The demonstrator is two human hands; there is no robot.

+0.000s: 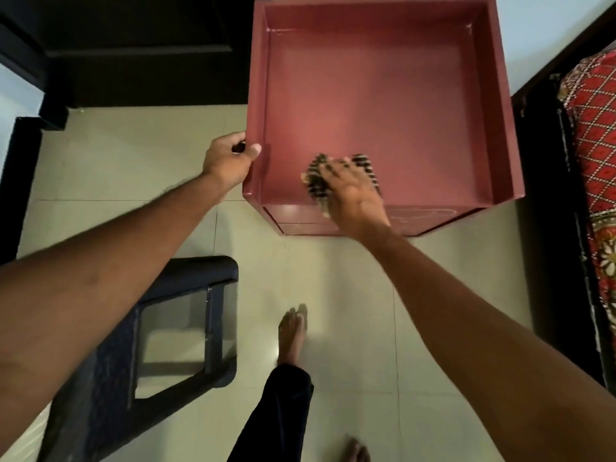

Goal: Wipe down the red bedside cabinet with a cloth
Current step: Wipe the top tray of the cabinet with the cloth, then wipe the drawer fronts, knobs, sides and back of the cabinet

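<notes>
The red bedside cabinet [383,95] stands on the tiled floor, seen from above, its top a shallow tray with raised rims. A dark checked cloth [316,181] lies bunched on the top near the front edge. My right hand [350,191] presses down on the cloth with its fingers spread over it. My left hand [230,160] grips the cabinet's left rim near the front corner, thumb over the rim.
A dark plastic stool [180,325] stands on the floor to the lower left. A bed with a red patterned cover [596,135] runs along the right. Dark furniture [133,45] fills the upper left. My feet [291,331] are on the tiles below the cabinet.
</notes>
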